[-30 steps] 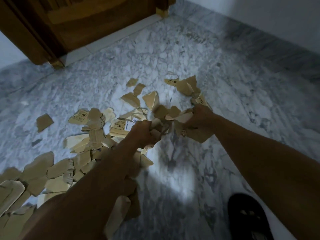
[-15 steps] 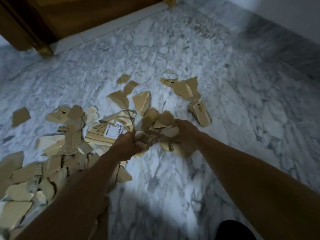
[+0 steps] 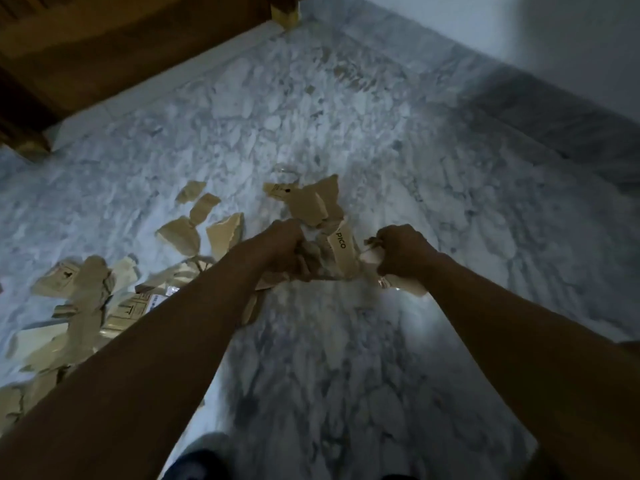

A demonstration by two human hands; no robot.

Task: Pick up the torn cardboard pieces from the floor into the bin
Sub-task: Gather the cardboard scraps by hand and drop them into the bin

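Cardboard pieces (image 3: 86, 299) lie on the floor (image 3: 346, 375), door (image 3: 121, 46) behind them.

Floor (image 3: 346, 375): I read it as polished marble, white with grey veining, smooth, with a soft sheen and one bright glare patch toward its near right. Cardboard pieces (image 3: 86, 306) over the floor's left side: tan paperboard, matt and dry-looking, with ragged, fibrous edges where torn; some faces carry black print. PICO piece (image 3: 341, 240): same matt board, black letters. One piece has a white label (image 3: 156, 301), which looks like paper. Door (image 3: 121, 57) at the floor's far left edge: brown wood, low sheen. Skirting (image 3: 554, 109) along the far right edge: grey stone, duller than the floor. Wall (image 3: 519, 29) above it: painted, flat matt. Shoe (image 3: 197, 462) at the near edge: dark, material I can't tell.
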